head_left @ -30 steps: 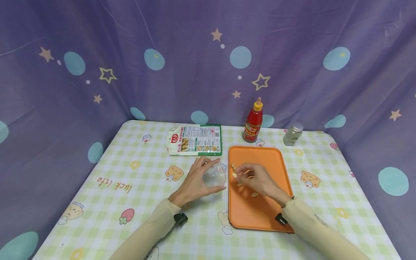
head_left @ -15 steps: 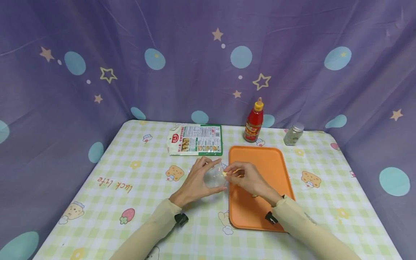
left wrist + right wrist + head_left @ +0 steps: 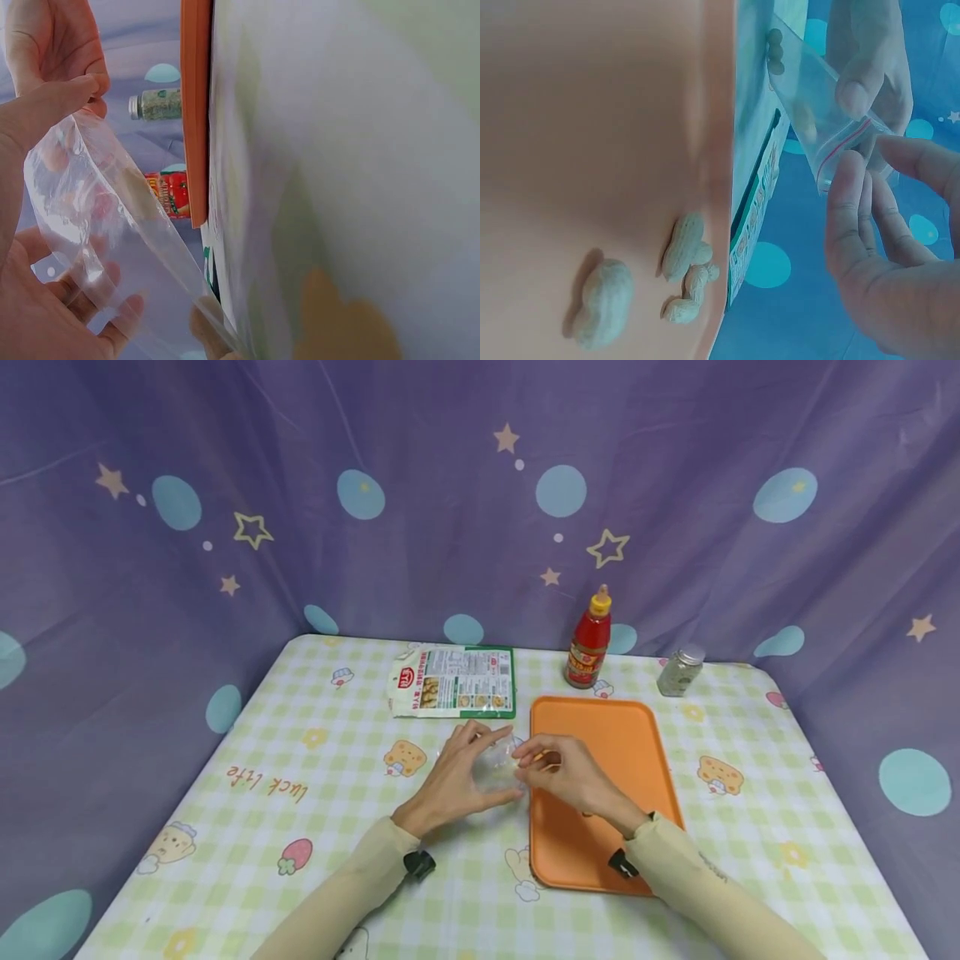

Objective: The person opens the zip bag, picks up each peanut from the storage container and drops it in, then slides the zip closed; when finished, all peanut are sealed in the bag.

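While the left hand (image 3: 448, 778) grips the bag (image 3: 491, 768) just off the left edge of the tray (image 3: 592, 719), the right hand (image 3: 566, 772) is at the bag's mouth; whether it pinches anything I cannot tell. A packet (image 3: 453, 682) lies beyond; bottle (image 3: 588, 647) and jar (image 3: 679, 673) stand behind the tray. Peanuts (image 3: 607, 304) show in bag and tray.
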Available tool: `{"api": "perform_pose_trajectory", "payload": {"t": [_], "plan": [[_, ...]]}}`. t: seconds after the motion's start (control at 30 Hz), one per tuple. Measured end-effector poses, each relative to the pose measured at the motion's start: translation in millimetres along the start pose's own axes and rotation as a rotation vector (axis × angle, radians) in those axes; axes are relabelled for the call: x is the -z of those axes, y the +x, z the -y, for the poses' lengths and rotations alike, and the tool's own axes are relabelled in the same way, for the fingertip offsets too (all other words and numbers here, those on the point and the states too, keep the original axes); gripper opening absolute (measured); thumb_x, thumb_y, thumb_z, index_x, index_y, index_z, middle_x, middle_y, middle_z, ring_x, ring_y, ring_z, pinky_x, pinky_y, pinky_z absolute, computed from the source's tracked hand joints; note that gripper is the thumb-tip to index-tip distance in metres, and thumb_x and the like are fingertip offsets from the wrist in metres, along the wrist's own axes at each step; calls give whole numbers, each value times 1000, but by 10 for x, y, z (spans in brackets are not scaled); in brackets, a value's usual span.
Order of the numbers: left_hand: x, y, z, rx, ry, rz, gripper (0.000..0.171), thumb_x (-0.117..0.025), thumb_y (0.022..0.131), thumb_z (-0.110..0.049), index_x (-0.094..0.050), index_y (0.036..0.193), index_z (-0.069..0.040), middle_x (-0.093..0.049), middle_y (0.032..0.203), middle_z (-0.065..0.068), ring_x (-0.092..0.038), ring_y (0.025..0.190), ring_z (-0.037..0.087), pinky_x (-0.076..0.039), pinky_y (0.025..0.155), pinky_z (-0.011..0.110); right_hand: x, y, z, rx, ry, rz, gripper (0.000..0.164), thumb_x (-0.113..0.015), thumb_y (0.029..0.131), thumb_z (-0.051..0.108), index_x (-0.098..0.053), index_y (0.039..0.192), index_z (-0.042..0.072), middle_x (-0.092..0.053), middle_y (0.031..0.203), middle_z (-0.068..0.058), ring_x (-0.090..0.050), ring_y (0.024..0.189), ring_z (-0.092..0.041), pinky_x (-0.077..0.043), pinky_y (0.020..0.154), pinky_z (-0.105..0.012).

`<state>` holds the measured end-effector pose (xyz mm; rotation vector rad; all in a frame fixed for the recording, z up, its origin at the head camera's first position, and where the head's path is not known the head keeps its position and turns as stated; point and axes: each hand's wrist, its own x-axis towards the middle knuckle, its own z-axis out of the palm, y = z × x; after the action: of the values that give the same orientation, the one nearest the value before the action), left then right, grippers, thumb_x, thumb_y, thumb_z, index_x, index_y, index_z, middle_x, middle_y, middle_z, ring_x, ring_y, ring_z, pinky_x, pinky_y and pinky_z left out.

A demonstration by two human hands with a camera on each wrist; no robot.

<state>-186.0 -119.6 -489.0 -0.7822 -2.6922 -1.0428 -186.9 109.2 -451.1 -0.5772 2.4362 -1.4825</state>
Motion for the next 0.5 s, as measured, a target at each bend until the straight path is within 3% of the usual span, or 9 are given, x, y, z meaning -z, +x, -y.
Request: {"api": "perform_pose_trajectory", "payload": {"t": [0.5], "plan": [[25,4,-13,-3,-3,-1,90,-88,77,-56,-49,155,-32,-52,126,-6,-47,115,15,-43,98,39,157,-50,-147,-45,10,-19,25,-77,94,13,-73,117,3,-74,110,-14,-71,92,-20,-58,80,-33]]}}
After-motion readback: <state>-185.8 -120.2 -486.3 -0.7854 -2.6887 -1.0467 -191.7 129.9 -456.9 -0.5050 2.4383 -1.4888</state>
